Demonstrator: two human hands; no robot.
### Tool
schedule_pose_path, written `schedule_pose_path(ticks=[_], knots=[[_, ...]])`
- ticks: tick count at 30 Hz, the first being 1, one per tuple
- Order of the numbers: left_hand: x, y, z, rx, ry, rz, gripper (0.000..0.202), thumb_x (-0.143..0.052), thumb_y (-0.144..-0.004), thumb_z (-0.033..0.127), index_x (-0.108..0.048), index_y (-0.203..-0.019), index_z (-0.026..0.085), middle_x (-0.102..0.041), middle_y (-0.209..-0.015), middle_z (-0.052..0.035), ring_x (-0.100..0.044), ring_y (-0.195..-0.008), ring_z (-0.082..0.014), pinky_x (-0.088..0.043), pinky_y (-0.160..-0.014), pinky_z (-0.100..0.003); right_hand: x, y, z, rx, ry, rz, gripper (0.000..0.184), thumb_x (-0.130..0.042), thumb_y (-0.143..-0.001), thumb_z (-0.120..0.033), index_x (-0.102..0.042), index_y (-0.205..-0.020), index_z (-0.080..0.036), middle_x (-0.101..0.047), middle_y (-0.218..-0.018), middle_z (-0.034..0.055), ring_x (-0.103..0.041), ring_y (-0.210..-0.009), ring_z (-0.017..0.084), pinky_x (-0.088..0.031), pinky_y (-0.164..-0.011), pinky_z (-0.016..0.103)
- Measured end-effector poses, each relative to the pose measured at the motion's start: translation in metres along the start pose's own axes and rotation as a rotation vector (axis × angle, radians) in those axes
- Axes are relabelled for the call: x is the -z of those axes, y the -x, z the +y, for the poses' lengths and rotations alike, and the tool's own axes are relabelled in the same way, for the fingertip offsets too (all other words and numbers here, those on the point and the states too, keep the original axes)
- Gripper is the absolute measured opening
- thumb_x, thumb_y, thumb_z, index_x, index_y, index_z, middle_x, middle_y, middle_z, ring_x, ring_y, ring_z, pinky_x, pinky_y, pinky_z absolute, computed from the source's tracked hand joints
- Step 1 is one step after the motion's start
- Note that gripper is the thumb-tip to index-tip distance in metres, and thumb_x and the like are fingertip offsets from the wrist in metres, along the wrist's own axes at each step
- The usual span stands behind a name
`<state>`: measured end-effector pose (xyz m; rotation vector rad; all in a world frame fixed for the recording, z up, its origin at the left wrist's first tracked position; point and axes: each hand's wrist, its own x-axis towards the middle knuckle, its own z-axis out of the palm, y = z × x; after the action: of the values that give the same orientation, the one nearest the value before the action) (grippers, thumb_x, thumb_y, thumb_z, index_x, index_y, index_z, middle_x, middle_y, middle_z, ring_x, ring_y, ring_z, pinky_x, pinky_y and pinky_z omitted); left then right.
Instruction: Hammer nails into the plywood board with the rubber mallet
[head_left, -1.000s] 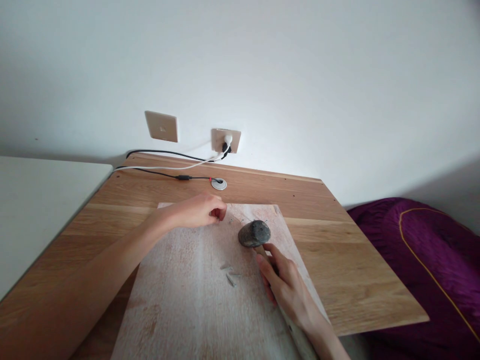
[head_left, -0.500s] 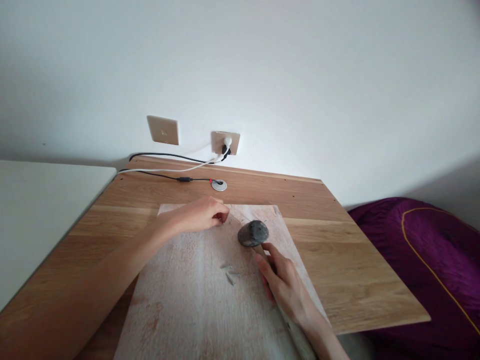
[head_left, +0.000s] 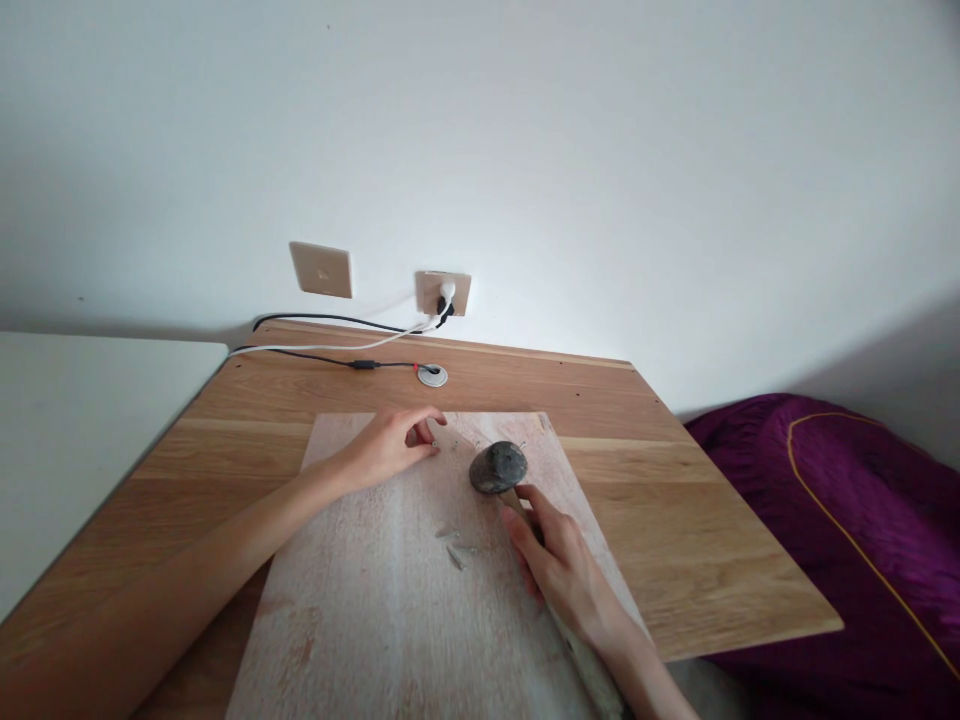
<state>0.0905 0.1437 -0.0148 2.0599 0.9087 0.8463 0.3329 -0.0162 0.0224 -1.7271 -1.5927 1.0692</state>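
Note:
My right hand (head_left: 559, 560) is wrapped round the handle of a mallet (head_left: 499, 467) with a dark, worn head, held over the right part of a whitish wooden board (head_left: 360, 600). My left hand (head_left: 394, 443) is at the board's far side, thumb and forefinger apart beside a small nail (head_left: 434, 443) standing in the board. To its right stand more nails (head_left: 455, 443) in a row, partly behind the mallet head. Several loose nails (head_left: 456, 557) lie in the middle of the board.
The board rests on a wooden desk (head_left: 675, 540). Behind it are a cable grommet (head_left: 433, 375), black and white cables (head_left: 330, 345) and a wall socket (head_left: 442, 292) with plugs. A white surface (head_left: 97, 430) adjoins at left; purple fabric (head_left: 750, 470) lies at right.
My left thumb and forefinger have opened away from the nail, which now shows standing between them. My right hand keeps the mallet in nearly the same place. The view has shifted slightly.

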Motion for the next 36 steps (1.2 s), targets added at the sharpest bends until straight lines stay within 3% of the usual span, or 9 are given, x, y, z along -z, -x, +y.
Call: schedule_pose_path(ticks=[6, 16, 24, 36], knots=[[0.002, 0.0, 0.0, -0.05, 0.002, -0.028, 0.038, -0.072, -0.086, 0.009, -0.073, -0.123, 0.018, -0.077, -0.079, 0.0009, -0.072, -0.072, -0.0151, -0.052, -0.073, -0.024, 0.0, -0.005, -0.006, -0.008, 0.007, -0.033, 0.046, -0.047, -0.104, -0.059, -0.062, -0.116, -0.018, -0.051, -0.052, -0.0091, -0.047, -0.04, 0.012, -0.034, -0.042, 0.024], [0.001, 0.0, -0.007, -0.117, -0.013, -0.038, 0.052, -0.069, -0.085, 0.005, -0.068, -0.135, 0.018, -0.08, -0.093, -0.0032, -0.073, -0.082, -0.0174, -0.053, -0.08, -0.028, -0.01, -0.034, -0.046, 0.083, 0.028, -0.043, 0.04, -0.046, -0.105, -0.053, -0.061, -0.116, -0.018, -0.05, -0.05, -0.0103, -0.047, -0.037, 0.011, -0.034, -0.04, 0.021], [0.002, 0.0, -0.006, -0.069, -0.012, 0.004, 0.05, -0.069, -0.079, -0.002, -0.072, -0.125, 0.018, -0.078, -0.085, 0.0, -0.071, -0.075, -0.0148, -0.051, -0.073, -0.023, -0.021, -0.04, -0.039, 0.109, 0.058, -0.056, 0.037, -0.045, -0.106, -0.05, -0.061, -0.116, -0.018, -0.054, -0.051, -0.0088, -0.049, -0.039, 0.012, -0.038, -0.044, 0.023], [0.003, 0.001, -0.003, -0.026, 0.053, -0.008, 0.047, -0.069, -0.081, 0.0, -0.073, -0.124, 0.018, -0.083, -0.089, -0.0021, -0.077, -0.079, -0.0171, -0.055, -0.079, -0.025, -0.021, -0.038, -0.043, 0.103, 0.108, -0.046, 0.039, -0.044, -0.107, -0.049, -0.062, -0.118, -0.017, -0.054, -0.05, -0.0079, -0.05, -0.04, 0.013, -0.038, -0.046, 0.024]])
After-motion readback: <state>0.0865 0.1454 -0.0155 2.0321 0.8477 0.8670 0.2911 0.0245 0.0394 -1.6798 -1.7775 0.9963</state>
